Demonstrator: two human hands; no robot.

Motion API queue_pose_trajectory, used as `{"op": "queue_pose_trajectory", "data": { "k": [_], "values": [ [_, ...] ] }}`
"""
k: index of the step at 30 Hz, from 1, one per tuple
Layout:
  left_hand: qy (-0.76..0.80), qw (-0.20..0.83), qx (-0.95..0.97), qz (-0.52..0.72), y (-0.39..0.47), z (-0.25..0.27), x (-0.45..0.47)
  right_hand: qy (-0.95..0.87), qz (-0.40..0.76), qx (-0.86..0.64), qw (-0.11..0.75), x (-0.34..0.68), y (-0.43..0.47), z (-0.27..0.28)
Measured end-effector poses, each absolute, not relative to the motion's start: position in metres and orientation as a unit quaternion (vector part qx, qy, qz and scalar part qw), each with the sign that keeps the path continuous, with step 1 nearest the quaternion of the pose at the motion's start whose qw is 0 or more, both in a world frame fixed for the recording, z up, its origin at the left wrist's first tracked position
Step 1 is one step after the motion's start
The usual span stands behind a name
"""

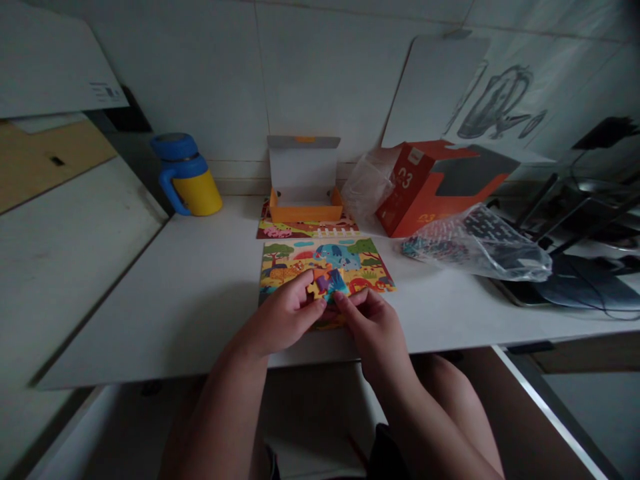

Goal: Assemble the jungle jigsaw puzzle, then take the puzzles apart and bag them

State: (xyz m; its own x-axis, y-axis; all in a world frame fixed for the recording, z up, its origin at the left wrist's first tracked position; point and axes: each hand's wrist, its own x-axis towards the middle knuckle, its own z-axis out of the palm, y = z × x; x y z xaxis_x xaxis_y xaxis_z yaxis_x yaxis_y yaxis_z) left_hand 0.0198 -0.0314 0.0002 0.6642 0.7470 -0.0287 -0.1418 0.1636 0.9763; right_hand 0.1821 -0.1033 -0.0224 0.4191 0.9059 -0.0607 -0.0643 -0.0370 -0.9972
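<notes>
The person's left hand (286, 312) and right hand (374, 321) are close together. Both pinch a small bunch of puzzle pieces (324, 283) between thumb and fingers. The pieces are yellow, purple and blue, and they sit right above a bright animal picture (286, 256) on the white table (210, 280). Behind the picture is an open orange box (306, 214). A yellow and blue jug (195, 187) stands to the left.
</notes>
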Motion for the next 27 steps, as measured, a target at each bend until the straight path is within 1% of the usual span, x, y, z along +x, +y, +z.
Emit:
{"op": "queue_pose_trajectory", "data": {
  "k": [4, 10, 16, 22, 25, 27],
  "values": [
    [0.276, 0.707, 0.572, 0.312, -0.031, -0.002, 0.021, -0.363, 0.394, -0.57, 0.624, 0.184, -0.103, -0.02],
    [0.284, 0.701, 0.571, 0.32, -0.029, -0.002, 0.025, -0.416, 0.351, -0.606, 0.58, 0.193, -0.102, -0.012],
    [0.304, 0.678, 0.581, 0.331, -0.029, -0.006, 0.023, -0.389, 0.378, -0.596, 0.592, 0.191, -0.098, -0.014],
    [0.327, 0.748, 0.476, 0.328, -0.032, -0.004, 0.024, -0.388, 0.381, -0.602, 0.585, 0.184, -0.096, -0.016],
    [0.336, 0.765, 0.438, 0.332, -0.032, -0.001, 0.025, -0.383, 0.412, -0.574, 0.595, 0.182, -0.097, -0.013],
    [0.328, 0.768, 0.436, 0.335, -0.032, 0.0, 0.025, -0.393, 0.408, -0.563, 0.602, 0.186, -0.101, -0.005]
  ]
}}
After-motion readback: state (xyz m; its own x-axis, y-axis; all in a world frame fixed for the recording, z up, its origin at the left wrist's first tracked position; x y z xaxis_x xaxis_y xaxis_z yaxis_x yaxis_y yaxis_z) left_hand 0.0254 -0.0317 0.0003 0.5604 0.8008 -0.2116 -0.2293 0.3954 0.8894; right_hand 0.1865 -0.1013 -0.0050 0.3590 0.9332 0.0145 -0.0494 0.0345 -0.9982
